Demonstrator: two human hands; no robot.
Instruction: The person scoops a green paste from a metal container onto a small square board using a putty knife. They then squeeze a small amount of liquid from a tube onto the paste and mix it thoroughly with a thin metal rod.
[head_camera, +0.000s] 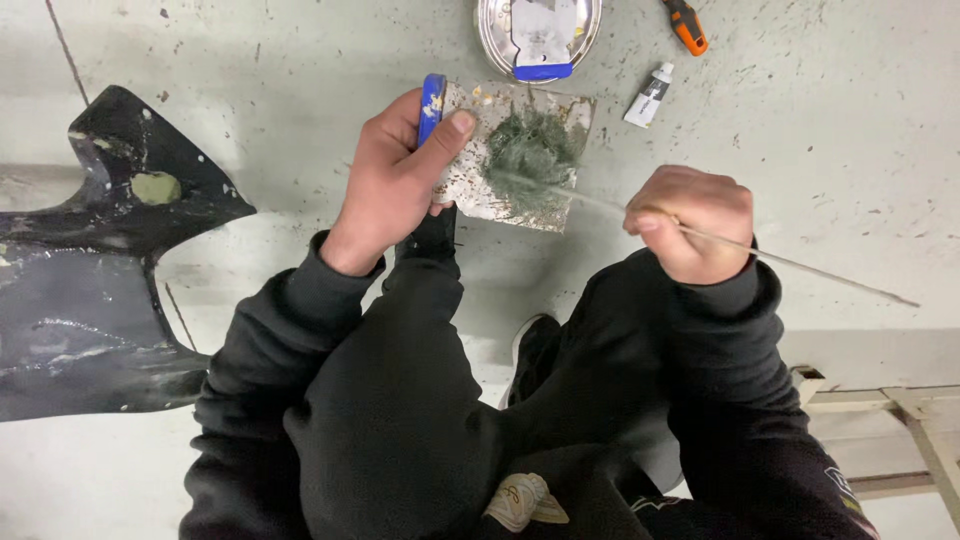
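Grey-green paste (533, 158), fibrous and lumpy, sits heaped on the flat, stained mixing board (470, 190) that I see resting on the pale concrete floor (800, 130) just ahead of the knees. My left hand (395, 185) is closed around a blue-handled spreader (432, 100), thumb pressed along the handle at the board's left edge, so the hand touches both tool and board. My right hand (690, 222) is curled into a fist around a thin pale stick (800, 262); one end of the stick reaches into the paste, the other points away to the right, beyond the sleeve.

Further out on the floor stands a round metal tin (492, 40) with a white and blue scraper (542, 40) lying across it. Near it, to the right, lie a small white tube (649, 96) and an orange-handled tool (687, 26), each apart from the board. A black, glossy bodywork panel (90, 290) with a greenish filled patch lies well to the left. Black sleeves and trousers fill the lower part of my view.
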